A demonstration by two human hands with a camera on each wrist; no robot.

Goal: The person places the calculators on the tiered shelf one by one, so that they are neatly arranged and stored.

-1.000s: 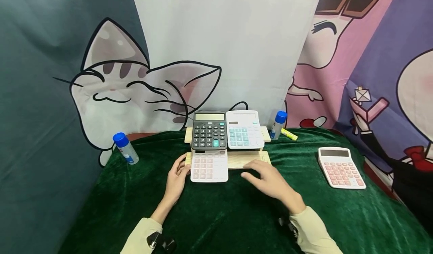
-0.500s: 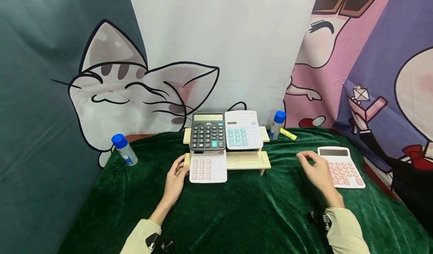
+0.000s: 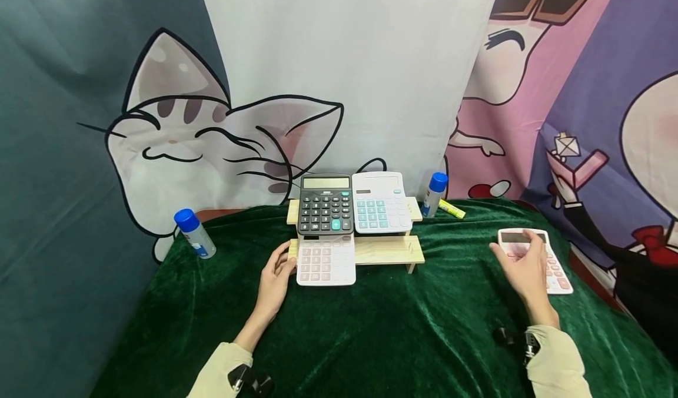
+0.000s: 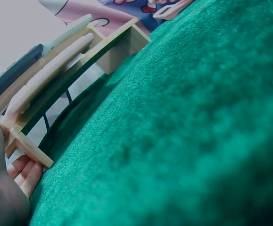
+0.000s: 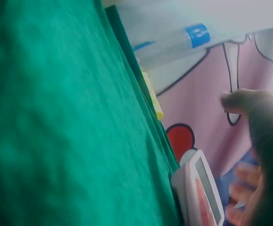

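My left hand (image 3: 275,277) grips the left end of a two-tier wooden stand (image 3: 389,249); in the left wrist view the thumb lies by the top board and the fingers are around the leg. On the upper tier lean a black calculator (image 3: 325,204) and a white calculator with blue keys (image 3: 382,202). A white calculator with pink keys (image 3: 326,261) leans on the lower tier, left side. My right hand (image 3: 527,268) hovers over another pink-keyed calculator (image 3: 557,271) lying on the cloth at right. Its thumb and fingers are spread, and it holds nothing.
Blue-capped spray bottles stand left (image 3: 196,233) and right (image 3: 435,195) of the stand. A yellow tube (image 3: 452,209) lies behind the right bottle. Green velvet cloth (image 3: 360,339) covers the table, with a printed cartoon curtain (image 3: 371,80) hanging behind.
My right hand has moved right, from the front of the stand to above the pink-keyed calculator on the cloth. The left hand stays on the stand's left end.
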